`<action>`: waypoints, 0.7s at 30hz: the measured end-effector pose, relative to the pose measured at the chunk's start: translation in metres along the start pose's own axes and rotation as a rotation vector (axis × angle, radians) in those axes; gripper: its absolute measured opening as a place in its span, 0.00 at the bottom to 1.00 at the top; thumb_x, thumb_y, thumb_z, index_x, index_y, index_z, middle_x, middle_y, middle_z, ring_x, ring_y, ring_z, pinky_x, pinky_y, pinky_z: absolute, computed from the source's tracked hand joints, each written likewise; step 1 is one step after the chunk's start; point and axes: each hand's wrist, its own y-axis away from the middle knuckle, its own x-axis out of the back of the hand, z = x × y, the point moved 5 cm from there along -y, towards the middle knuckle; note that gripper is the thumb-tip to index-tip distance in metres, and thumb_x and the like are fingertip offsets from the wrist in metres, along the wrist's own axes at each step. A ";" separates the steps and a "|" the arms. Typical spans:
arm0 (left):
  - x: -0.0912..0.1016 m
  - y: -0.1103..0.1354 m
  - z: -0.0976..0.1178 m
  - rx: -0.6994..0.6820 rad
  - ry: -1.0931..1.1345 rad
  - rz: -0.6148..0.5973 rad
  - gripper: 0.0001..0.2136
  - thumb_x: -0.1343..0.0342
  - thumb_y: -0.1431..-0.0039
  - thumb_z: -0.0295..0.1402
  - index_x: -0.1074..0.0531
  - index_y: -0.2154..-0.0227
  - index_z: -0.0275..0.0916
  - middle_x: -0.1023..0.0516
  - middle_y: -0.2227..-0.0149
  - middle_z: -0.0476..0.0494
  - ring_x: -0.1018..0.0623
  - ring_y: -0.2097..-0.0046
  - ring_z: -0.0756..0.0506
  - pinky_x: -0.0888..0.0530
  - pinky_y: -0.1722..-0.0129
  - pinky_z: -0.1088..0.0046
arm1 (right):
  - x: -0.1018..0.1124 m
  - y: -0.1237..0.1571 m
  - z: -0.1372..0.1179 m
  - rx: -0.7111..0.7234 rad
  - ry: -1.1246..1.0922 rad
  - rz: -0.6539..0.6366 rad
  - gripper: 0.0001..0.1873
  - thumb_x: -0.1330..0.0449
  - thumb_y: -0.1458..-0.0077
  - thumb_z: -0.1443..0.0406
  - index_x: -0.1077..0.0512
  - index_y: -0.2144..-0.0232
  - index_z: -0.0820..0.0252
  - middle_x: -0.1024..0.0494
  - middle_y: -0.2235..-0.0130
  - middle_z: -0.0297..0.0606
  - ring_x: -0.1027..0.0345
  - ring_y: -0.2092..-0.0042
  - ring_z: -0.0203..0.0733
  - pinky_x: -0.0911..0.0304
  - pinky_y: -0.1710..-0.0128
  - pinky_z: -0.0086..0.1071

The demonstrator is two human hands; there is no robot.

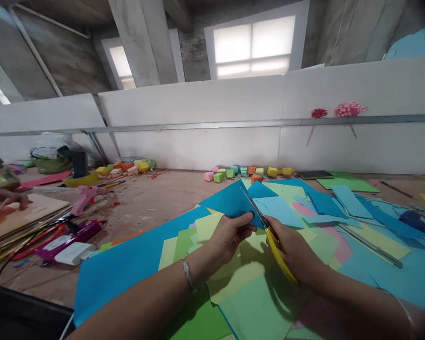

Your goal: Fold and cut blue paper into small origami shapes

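Note:
My left hand [230,236] pinches a piece of blue paper [230,198] near its lower right edge, holding it above the pile. In my right hand [290,245] is a pair of scissors [279,257] with yellow handles. The blades point up and away, lying along the right edge of the blue paper. My thumb and fingers cover part of the handles. Beneath both hands spread overlapping sheets: a pale green sheet [258,302], a large blue sheet [123,264] and several cut pieces.
Small paper cubes [230,174] line the wall side of the table. To the left are a pink glue gun [85,198], a purple device [71,241] and another person's hand [10,198]. A metal rod [371,245] and a phone [315,175] lie to the right.

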 end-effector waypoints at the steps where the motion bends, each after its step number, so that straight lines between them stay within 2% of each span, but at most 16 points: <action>1: 0.000 0.000 0.001 -0.012 0.022 0.010 0.14 0.26 0.65 0.32 0.24 0.77 0.31 0.25 0.80 0.46 0.27 0.78 0.53 0.32 0.78 0.81 | 0.002 0.000 -0.003 0.004 -0.057 -0.002 0.25 0.50 0.46 0.68 0.35 0.45 0.61 0.21 0.61 0.43 0.29 0.65 0.44 0.36 0.66 0.33; 4: 0.003 -0.003 0.005 -0.056 0.107 0.072 0.14 0.26 0.66 0.31 0.26 0.78 0.33 0.29 0.82 0.51 0.32 0.80 0.56 0.36 0.81 0.83 | 0.008 0.000 -0.010 0.042 -0.151 -0.003 0.19 0.48 0.47 0.66 0.29 0.53 0.60 0.22 0.69 0.36 0.32 0.71 0.40 0.38 0.71 0.30; 6: 0.006 -0.006 0.011 -0.071 0.138 0.116 0.13 0.27 0.65 0.30 0.28 0.79 0.34 0.32 0.83 0.54 0.34 0.81 0.57 0.38 0.82 0.84 | 0.010 0.000 -0.010 0.061 -0.166 0.006 0.16 0.46 0.47 0.65 0.27 0.56 0.60 0.22 0.71 0.36 0.33 0.72 0.39 0.38 0.72 0.29; 9: 0.011 -0.011 0.020 -0.087 0.163 0.163 0.15 0.27 0.64 0.31 0.31 0.81 0.35 0.33 0.83 0.54 0.35 0.81 0.58 0.40 0.82 0.84 | 0.010 -0.001 -0.003 0.058 -0.222 0.031 0.18 0.44 0.47 0.63 0.27 0.54 0.60 0.21 0.70 0.36 0.30 0.70 0.40 0.36 0.71 0.29; 12: 0.014 -0.013 0.021 -0.106 0.151 0.177 0.16 0.26 0.66 0.31 0.30 0.80 0.35 0.31 0.82 0.54 0.34 0.79 0.57 0.38 0.80 0.83 | 0.010 -0.004 0.007 0.013 -0.345 0.105 0.22 0.42 0.47 0.59 0.30 0.50 0.61 0.20 0.64 0.39 0.27 0.65 0.42 0.32 0.65 0.32; 15: 0.009 -0.009 0.008 -0.089 0.102 0.139 0.17 0.25 0.69 0.31 0.29 0.80 0.34 0.30 0.81 0.52 0.33 0.78 0.56 0.37 0.79 0.81 | 0.011 -0.007 0.013 -0.053 -0.505 0.196 0.28 0.38 0.49 0.56 0.33 0.48 0.61 0.21 0.59 0.43 0.26 0.60 0.45 0.30 0.62 0.35; 17: 0.004 -0.004 -0.006 -0.034 0.052 0.095 0.17 0.24 0.70 0.33 0.28 0.80 0.34 0.30 0.82 0.53 0.34 0.79 0.55 0.39 0.79 0.79 | 0.012 -0.008 0.012 -0.083 -0.589 0.243 0.31 0.36 0.52 0.55 0.34 0.48 0.62 0.21 0.62 0.43 0.26 0.62 0.45 0.30 0.64 0.35; 19: -0.001 0.002 -0.018 0.028 -0.012 0.057 0.18 0.24 0.70 0.34 0.28 0.81 0.34 0.31 0.83 0.54 0.36 0.79 0.56 0.40 0.79 0.79 | 0.015 -0.008 0.010 -0.085 -0.616 0.270 0.29 0.36 0.54 0.57 0.33 0.51 0.62 0.22 0.66 0.41 0.26 0.64 0.44 0.30 0.67 0.34; 21: -0.001 0.005 -0.020 0.051 -0.058 0.042 0.17 0.25 0.69 0.35 0.27 0.79 0.34 0.28 0.80 0.52 0.33 0.77 0.54 0.38 0.77 0.78 | 0.017 -0.008 0.007 -0.068 -0.607 0.277 0.25 0.37 0.53 0.59 0.32 0.53 0.61 0.23 0.67 0.39 0.27 0.65 0.43 0.31 0.68 0.33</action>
